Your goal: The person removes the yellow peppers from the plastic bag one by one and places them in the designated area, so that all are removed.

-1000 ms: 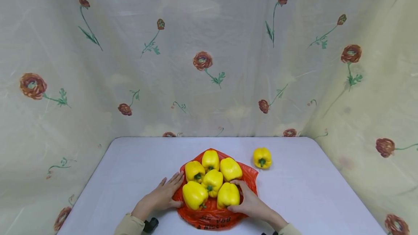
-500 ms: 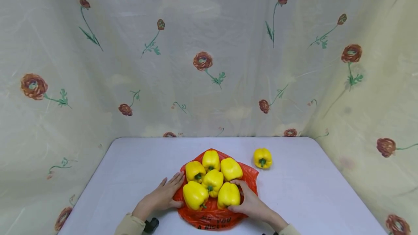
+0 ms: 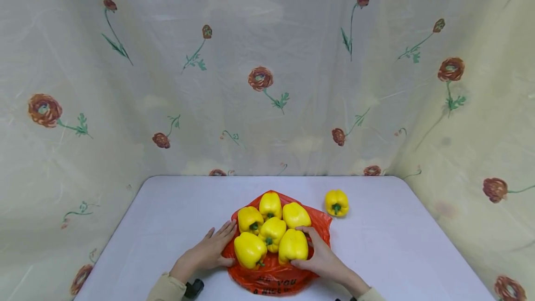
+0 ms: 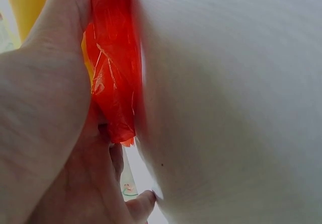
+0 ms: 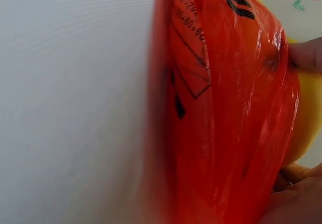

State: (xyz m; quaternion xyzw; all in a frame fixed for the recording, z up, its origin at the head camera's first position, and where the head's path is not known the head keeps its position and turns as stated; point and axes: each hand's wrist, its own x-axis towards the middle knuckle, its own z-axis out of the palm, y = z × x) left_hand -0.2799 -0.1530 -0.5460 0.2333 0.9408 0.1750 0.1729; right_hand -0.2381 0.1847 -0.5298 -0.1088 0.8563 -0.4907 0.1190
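On the table lies a red plastic bag with dark lettering, and several yellow bell peppers sit on it in a cluster. My right hand grips the front-right yellow bell pepper, thumb at its near side and fingers at its far side. At the bag's left edge my left hand rests with its fingers stretched out. The left wrist view has that hand beside the red film. In the right wrist view the bag hides most of the gripped pepper.
Apart from the bag, one yellow bell pepper stands at the back right of the white table. Flower-printed cloth hangs behind the table and on both sides.
My right hand, with the front-right bell pepper in its grip, has shifted slightly up and away from the bag's near edge. My left hand has stayed in place.
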